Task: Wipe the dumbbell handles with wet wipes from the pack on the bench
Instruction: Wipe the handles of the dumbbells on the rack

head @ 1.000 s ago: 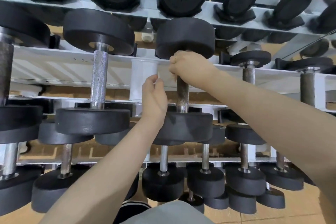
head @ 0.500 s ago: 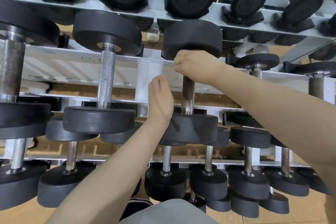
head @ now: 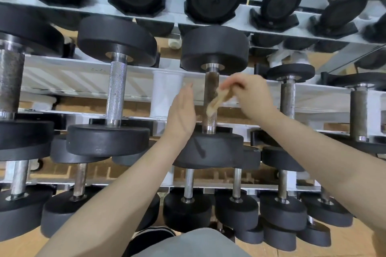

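A black dumbbell with a rusty knurled handle [head: 211,83] lies on the middle shelf of the white rack [head: 83,81]. My right hand [head: 250,96] is just right of that handle and pinches a brown-stained wet wipe [head: 214,103], which hangs in front of the handle. Left of the handle, my left hand [head: 181,117] is open with straight fingers and holds nothing. The wipe pack and the bench are out of view.
Several more black dumbbells fill the rack above, below and on both sides; one with a shiny silver handle [head: 116,92] is to the left, a darker one [head: 287,98] to the right. Tan floor [head: 355,244] shows beneath.
My right hand let go of the top of the handle and came away to the right, with the stained wipe now showing. My left hand opened from a curled pose.
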Available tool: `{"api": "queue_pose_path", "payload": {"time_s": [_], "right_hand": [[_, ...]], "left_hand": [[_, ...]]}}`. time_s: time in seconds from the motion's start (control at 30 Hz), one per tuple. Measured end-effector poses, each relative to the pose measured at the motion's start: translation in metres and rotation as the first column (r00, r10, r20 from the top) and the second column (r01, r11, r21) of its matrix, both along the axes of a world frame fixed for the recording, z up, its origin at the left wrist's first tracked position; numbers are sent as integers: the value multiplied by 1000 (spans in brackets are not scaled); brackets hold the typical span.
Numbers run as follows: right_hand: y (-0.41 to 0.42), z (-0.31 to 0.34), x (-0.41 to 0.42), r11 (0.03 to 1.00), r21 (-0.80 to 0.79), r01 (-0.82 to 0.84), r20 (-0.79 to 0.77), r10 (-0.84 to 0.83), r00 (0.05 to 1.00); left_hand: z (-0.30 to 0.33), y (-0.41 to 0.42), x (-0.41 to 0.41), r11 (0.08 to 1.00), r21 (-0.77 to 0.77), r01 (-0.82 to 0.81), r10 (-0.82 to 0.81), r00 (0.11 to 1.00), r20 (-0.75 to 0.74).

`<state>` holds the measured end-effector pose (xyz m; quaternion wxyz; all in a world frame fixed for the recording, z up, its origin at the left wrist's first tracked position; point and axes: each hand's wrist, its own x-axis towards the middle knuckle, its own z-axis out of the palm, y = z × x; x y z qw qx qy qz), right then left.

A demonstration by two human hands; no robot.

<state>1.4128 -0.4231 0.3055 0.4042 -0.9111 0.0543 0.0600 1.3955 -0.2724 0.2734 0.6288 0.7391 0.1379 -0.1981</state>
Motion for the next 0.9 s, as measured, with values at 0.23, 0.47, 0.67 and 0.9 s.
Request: {"api": "queue_pose_path", "payload": {"time_s": [0.23,0.47,0.67,0.9], "right_hand": [[13,-42,42,342,604,720,-656,-299,693],[10,-53,31,309,756,578,-585,-78,807],[-4,-57,-10,658,641,396,-613,129,779],[-9,-50,37,142,740,657,-637,-164,753]], "left_hand": [[-3,-2,3,942,144,305,-322,940,116],[-6,-4,5,939,172,297,-322,937,136],[-10,-5,5,956,108,272,-285,950,131],[-7,-4,5,954,123,273,-287,952,107]]}}
